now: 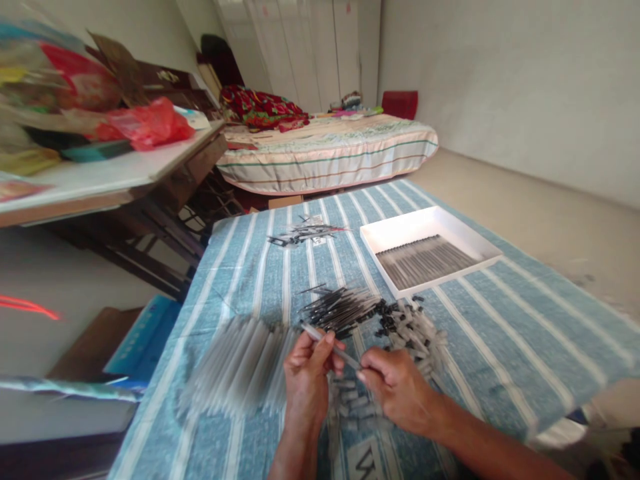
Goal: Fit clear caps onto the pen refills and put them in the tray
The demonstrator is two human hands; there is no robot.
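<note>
Between my two hands a translucent grey pen barrel [345,357] is held at a slant above the table. My left hand [309,377] is closed around its upper left part, thumb on top. The fingers of my right hand [400,385] pinch its lower right end; any small part inside that pinch is hidden. Left of my hands lies a stack of similar barrels [240,367]. Just beyond them is a heap of thin dark pen refills [343,307]. Grey and black pen caps [420,333] are piled at the right, and small clear pieces [353,400] lie between my forearms.
A white shallow box [395,233] at the far right holds a row of pens. More thin dark pieces [305,232] lie at the back left. Striped blue cloth [500,333] covers the table. Beyond stand a bed [330,157] and a cluttered side table [145,170].
</note>
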